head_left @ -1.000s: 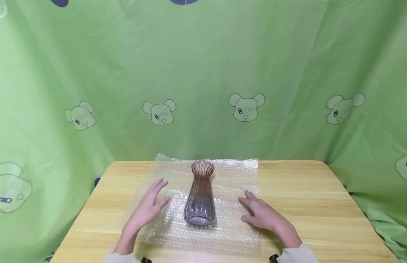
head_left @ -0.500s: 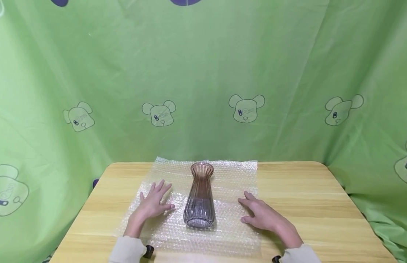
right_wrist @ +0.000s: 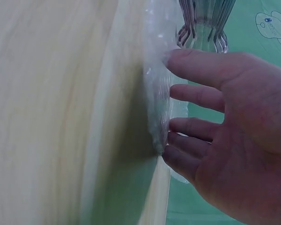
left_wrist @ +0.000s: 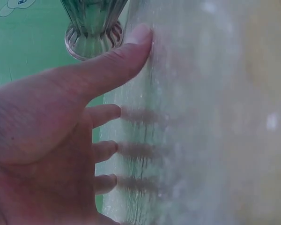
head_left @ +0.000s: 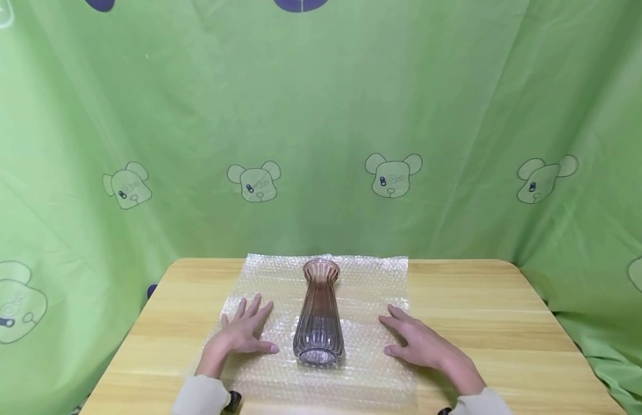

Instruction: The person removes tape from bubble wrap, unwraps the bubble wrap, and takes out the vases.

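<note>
A ribbed glass vase [head_left: 319,323], pinkish at the neck and smoky grey at the base, lies on its side on a sheet of bubble wrap [head_left: 372,282]. Its mouth faces the far edge of the table. To the left of the vase, my left hand [head_left: 240,334] rests on the sheet with fingers spread. In the left wrist view its fingertips and thumb [left_wrist: 107,70] touch the wrap. My right hand [head_left: 421,343] lies at the sheet's right side, fingers extended. The right wrist view shows its fingertips touching the wrap's edge [right_wrist: 159,93]. Neither hand touches the vase.
A light wooden table [head_left: 481,311] with rounded far corners bears everything. Green curtain [head_left: 321,104] with bear-head prints hangs behind it and along both sides.
My left hand has come down and inward onto the bubble wrap, its fingers spreading. The right hand has stayed nearly in place. The vase has not moved on the sheet.
</note>
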{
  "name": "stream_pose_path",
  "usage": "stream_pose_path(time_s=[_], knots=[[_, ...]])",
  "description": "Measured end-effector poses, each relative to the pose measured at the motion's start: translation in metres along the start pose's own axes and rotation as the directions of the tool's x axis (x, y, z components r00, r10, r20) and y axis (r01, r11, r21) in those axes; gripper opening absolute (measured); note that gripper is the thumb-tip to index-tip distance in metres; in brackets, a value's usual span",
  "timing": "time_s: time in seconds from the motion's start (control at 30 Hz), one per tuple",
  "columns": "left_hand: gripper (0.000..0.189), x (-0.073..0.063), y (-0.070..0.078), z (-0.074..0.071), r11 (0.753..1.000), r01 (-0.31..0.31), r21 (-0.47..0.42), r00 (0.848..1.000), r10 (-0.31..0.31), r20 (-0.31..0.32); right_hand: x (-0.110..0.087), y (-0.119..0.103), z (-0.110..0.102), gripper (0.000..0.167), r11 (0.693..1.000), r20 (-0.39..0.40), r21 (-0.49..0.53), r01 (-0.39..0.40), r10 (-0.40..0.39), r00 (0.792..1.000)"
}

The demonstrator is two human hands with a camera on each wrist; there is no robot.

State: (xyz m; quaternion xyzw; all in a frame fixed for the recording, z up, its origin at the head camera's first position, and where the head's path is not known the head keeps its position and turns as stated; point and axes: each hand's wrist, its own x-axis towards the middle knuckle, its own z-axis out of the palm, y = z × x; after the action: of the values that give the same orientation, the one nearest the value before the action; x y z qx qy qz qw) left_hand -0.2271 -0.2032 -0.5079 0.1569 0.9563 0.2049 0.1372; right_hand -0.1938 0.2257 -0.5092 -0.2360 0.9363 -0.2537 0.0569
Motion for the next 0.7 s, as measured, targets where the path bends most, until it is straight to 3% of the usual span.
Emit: stream_pose_path(time_s=[0.23,0.47,0.7], knots=[[0.109,-0.001,0.005,-0.004,1.0,0.017,-0.008,1.0,-0.017,0.016,0.0,0.002,-0.001,0.071,1.0,0.002,-0.008,0.012,-0.012,1.0],[0.098,-0.003,-0.001,-0.008,0.998,-0.018,-0.066,0.999,0.014,-0.051,0.001,0.004,-0.004,0.067,0.999,-0.009,-0.007,0.05,-0.05,0.999],[0.076,-0.003,-0.008,-0.023,0.984,-0.139,-0.116,0.988,0.13,-0.082,0.001,0.011,-0.014,0.054,0.997,-0.049,0.003,0.074,-0.073,0.996]])
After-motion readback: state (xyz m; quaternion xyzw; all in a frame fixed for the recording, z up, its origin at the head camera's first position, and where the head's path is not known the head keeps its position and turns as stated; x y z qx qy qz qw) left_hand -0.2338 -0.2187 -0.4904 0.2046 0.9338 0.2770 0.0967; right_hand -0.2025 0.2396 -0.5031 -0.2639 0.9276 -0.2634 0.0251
